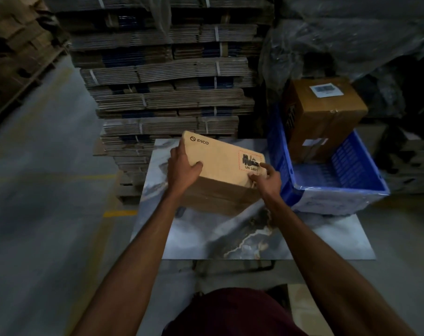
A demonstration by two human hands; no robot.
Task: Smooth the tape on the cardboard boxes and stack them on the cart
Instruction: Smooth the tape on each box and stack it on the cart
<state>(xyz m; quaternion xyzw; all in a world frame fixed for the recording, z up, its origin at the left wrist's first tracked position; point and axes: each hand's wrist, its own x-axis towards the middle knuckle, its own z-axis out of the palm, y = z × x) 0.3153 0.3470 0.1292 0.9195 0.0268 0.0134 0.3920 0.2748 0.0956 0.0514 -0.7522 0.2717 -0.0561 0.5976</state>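
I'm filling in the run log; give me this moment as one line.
left hand: grips box left side | right hand: fingers on box right edge | box: on table | crate: holds second box
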